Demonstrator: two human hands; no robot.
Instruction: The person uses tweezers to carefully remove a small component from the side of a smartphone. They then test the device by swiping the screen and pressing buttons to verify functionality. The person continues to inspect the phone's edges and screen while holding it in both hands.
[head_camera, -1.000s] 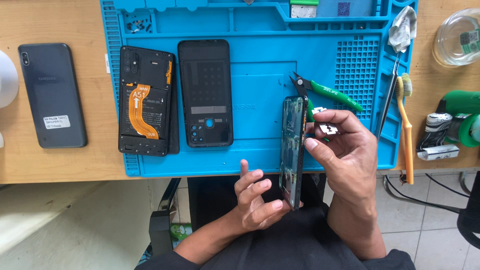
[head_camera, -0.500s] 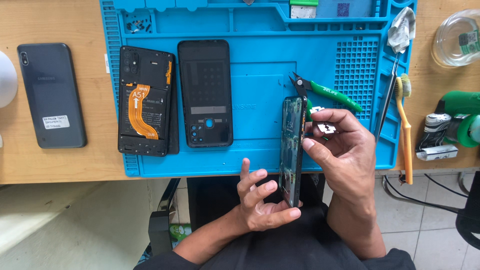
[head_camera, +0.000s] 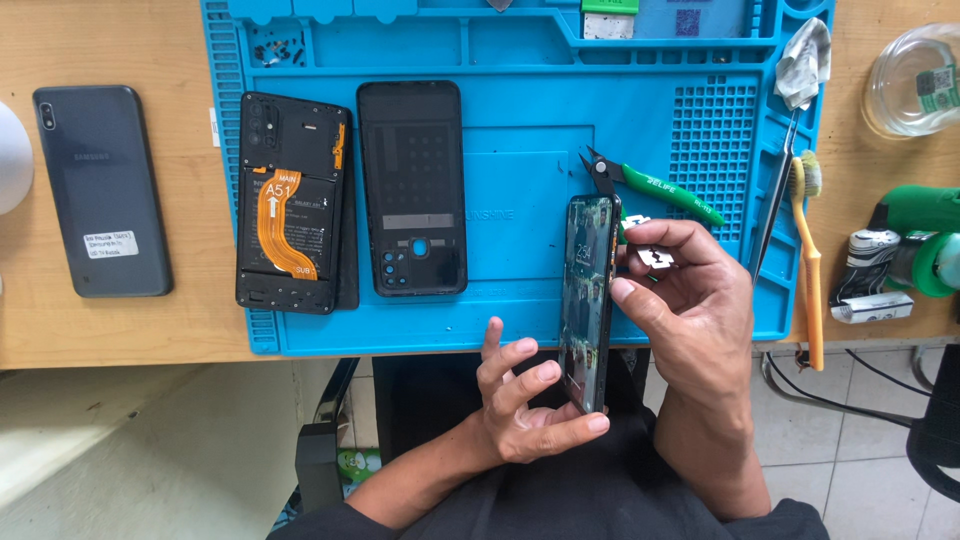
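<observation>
The left hand (head_camera: 525, 410) has its fingers (head_camera: 515, 357) loosely spread, fingertips resting against the lower part of a dark phone (head_camera: 587, 300) held on edge, upright, over the front edge of the table (head_camera: 120, 40). The right hand (head_camera: 690, 300) grips the phone's other side, thumb pressed on its edge and fingers curled; a small white piece (head_camera: 655, 257) is pinched between them. Just behind the phone, green-handled cutters (head_camera: 655, 188) lie on a blue mat (head_camera: 520, 160). Further left on the mat lie a black back cover (head_camera: 412, 188) and, beside it, an opened phone (head_camera: 292, 205) with an orange ribbon cable. A grey phone (head_camera: 100, 190) lies on bare wood at far left. At the mat's right edge are tweezers (head_camera: 775, 210) and a brush (head_camera: 808, 260)
</observation>
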